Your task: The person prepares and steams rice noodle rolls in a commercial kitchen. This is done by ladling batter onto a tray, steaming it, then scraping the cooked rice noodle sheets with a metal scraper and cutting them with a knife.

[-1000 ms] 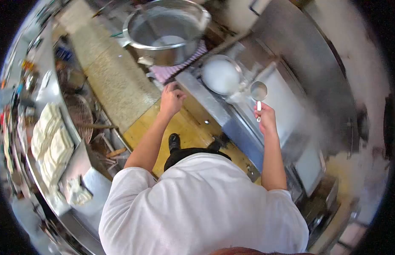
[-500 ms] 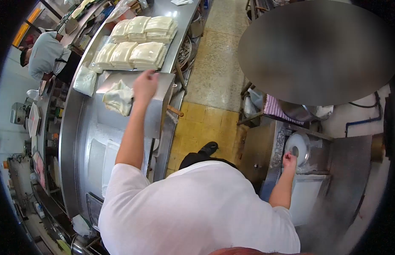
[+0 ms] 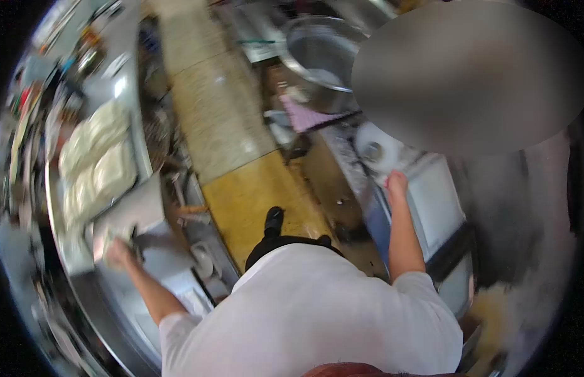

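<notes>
The view is smeared by motion. My left hand (image 3: 119,254) reaches down-left onto the steel counter (image 3: 151,207) and rests against a crumpled white cloth (image 3: 103,240); its grip is too blurred to read. My right hand (image 3: 396,183) is closed on the handle of a small metal ladle (image 3: 373,151). The ladle's cup lies over a round white bowl (image 3: 366,135) on the steel station (image 3: 430,188) to my right.
A large steel pot (image 3: 320,53) stands beyond the bowl, with a purple striped cloth (image 3: 308,116) under it. Stacks of pale flat sheets (image 3: 94,164) lie on the left counter. Yellow floor tiles (image 3: 254,201) and my black shoe (image 3: 274,220) show between the two counters.
The view has swung round between frames. My left hand came off the raised metal tray and dropped to the white cloth. My right hand has stayed with the ladle at the white bowl.
</notes>
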Action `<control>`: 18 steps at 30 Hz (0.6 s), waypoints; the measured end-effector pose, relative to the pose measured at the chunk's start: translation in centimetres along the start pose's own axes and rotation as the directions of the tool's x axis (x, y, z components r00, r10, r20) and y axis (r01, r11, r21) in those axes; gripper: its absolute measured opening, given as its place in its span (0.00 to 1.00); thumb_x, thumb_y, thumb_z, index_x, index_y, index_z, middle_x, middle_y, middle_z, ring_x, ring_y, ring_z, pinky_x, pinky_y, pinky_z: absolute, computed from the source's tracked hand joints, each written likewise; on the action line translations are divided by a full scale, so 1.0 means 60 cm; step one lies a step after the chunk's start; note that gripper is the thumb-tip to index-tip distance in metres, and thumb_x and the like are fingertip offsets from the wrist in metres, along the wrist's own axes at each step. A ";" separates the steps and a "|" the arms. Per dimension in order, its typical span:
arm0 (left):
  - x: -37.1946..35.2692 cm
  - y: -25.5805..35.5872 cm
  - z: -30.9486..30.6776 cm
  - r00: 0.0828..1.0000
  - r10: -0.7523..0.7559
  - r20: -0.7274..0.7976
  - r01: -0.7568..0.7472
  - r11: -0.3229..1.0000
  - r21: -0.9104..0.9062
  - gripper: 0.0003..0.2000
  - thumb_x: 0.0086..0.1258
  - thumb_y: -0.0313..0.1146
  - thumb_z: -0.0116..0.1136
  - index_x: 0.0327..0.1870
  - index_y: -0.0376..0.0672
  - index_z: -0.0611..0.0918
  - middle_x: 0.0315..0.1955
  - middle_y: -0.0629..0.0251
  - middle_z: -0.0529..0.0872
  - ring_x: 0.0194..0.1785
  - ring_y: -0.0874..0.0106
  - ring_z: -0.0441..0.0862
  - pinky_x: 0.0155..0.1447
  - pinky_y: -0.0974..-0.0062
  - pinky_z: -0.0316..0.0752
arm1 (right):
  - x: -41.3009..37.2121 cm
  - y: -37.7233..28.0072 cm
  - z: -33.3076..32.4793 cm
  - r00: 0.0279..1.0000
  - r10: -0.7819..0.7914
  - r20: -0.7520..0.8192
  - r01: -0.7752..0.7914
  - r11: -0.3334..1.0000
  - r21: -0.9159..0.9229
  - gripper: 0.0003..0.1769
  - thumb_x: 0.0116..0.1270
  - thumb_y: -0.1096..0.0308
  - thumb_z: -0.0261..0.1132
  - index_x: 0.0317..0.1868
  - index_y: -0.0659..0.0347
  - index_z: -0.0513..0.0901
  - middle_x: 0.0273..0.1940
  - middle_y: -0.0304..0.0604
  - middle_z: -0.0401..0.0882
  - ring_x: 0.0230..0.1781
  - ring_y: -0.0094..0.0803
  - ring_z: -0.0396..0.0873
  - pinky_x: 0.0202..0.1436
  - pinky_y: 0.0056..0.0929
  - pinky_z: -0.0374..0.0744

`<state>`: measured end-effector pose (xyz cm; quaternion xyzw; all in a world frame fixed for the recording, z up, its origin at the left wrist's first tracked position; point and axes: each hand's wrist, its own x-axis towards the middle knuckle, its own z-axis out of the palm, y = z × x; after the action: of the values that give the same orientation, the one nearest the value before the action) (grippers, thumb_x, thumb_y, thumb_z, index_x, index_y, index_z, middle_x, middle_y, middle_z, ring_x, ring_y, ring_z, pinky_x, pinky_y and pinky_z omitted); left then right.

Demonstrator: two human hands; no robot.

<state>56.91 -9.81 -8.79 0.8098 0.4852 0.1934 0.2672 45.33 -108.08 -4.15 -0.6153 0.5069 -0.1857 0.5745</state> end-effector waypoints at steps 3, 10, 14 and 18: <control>-0.006 0.007 0.002 0.980 0.159 -0.119 -0.161 0.987 -0.008 0.25 0.66 0.51 0.67 0.37 0.28 0.86 0.34 0.46 0.89 0.37 0.53 0.85 0.43 0.50 0.76 | 0.026 0.000 -0.124 0.970 -0.154 -0.186 0.131 0.983 -0.129 0.23 0.62 0.78 0.58 0.59 0.72 0.81 0.31 0.43 0.82 0.24 0.28 0.77 0.25 0.29 0.76; -0.292 0.261 -0.176 0.945 0.238 -0.225 -0.245 0.969 -0.005 0.27 0.60 0.46 0.67 0.46 0.26 0.82 0.41 0.41 0.88 0.46 0.47 0.85 0.54 0.53 0.76 | 0.027 0.095 -0.538 0.733 -0.410 -0.543 -0.021 0.784 -0.621 0.21 0.60 0.71 0.62 0.54 0.65 0.87 0.49 0.55 0.89 0.50 0.49 0.87 0.56 0.41 0.82; -0.403 0.355 -0.235 0.866 0.463 -0.187 -0.456 0.886 0.084 0.28 0.58 0.43 0.65 0.51 0.26 0.79 0.45 0.38 0.85 0.50 0.47 0.83 0.57 0.53 0.74 | -0.049 0.162 -0.727 0.711 -0.313 -0.630 -0.205 0.765 -0.611 0.23 0.61 0.68 0.62 0.55 0.67 0.86 0.55 0.62 0.84 0.60 0.57 0.81 0.66 0.46 0.77; -0.540 0.437 -0.268 0.684 0.691 -0.232 -0.714 0.700 -0.021 0.27 0.60 0.42 0.65 0.50 0.25 0.78 0.43 0.41 0.85 0.46 0.49 0.82 0.56 0.54 0.74 | -0.139 0.248 -0.842 0.700 -0.266 -0.662 -0.364 0.664 -0.653 0.22 0.65 0.64 0.64 0.56 0.67 0.85 0.55 0.64 0.81 0.61 0.61 0.77 0.66 0.49 0.77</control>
<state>50.88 -44.82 18.34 0.8933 0.1510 0.3900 0.1648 -5.20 -124.72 -0.85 -0.6566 0.7348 -0.1669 0.0335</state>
